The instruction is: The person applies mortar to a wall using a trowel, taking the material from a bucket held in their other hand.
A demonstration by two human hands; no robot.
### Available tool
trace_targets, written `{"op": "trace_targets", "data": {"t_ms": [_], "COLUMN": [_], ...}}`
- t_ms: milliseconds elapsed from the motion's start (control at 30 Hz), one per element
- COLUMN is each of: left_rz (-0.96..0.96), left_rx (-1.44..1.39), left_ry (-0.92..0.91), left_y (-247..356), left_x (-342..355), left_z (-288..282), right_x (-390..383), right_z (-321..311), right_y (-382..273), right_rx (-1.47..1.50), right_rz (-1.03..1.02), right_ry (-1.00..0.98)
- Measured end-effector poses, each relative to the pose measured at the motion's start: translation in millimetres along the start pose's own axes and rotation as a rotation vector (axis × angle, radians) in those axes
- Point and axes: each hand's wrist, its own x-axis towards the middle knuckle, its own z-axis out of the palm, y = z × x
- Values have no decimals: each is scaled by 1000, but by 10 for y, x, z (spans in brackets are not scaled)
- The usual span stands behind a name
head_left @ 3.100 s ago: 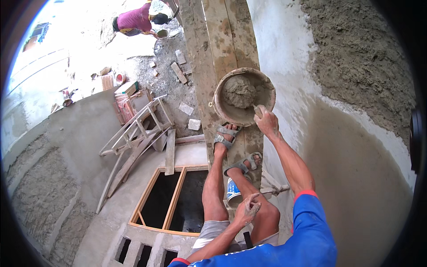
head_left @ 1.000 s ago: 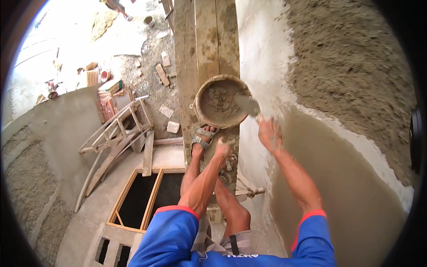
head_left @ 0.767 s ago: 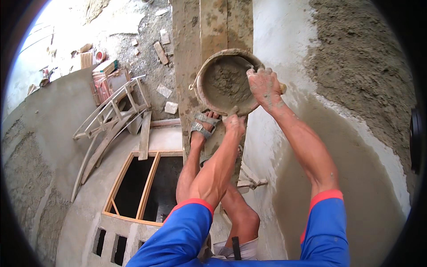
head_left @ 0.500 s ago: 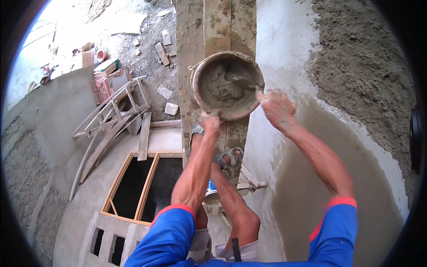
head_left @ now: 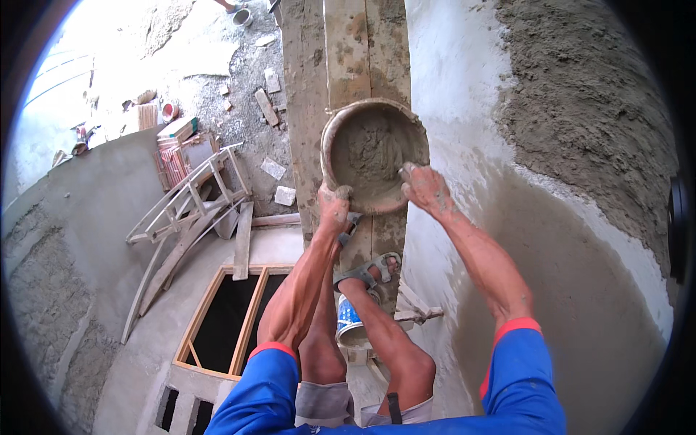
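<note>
A round, mortar-caked pan (head_left: 341, 123) holding wet grey mortar (head_left: 373, 148) rests on wooden scaffold planks (head_left: 346, 51) in front of me. My left hand (head_left: 333, 204) grips the pan's near rim on the left. My right hand (head_left: 426, 188) grips the near rim on the right. Both hands are smeared with mortar. My sandalled feet (head_left: 366, 270) stand on the planks just below the pan.
A wall (head_left: 580, 239) rises at my right, rough mortar (head_left: 580, 94) above and smoother wet plaster below. A blue bucket (head_left: 350, 322) hangs under my legs. Far below lie a wooden frame opening (head_left: 225, 319), a ladder-like rack (head_left: 188, 203), bricks and rubble.
My right hand, earlier at the wall beside the pan, has come to the pan's rim. My left hand has risen from my knee to the rim. Both hands now hold the pan.
</note>
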Motion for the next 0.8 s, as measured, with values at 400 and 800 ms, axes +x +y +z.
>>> {"op": "trace_targets", "data": {"t_ms": [400, 800], "left_rz": [9, 12], "left_rx": [151, 23], "left_ry": [-84, -313], "left_y": [1799, 3647], "left_x": [-1314, -3357], "left_z": [362, 1190], "right_x": [-1503, -3827], "right_z": [-1511, -4447], "right_y": [-671, -1595], "right_rx": [260, 286], "right_rz": [103, 32], "right_ry": [82, 197]}}
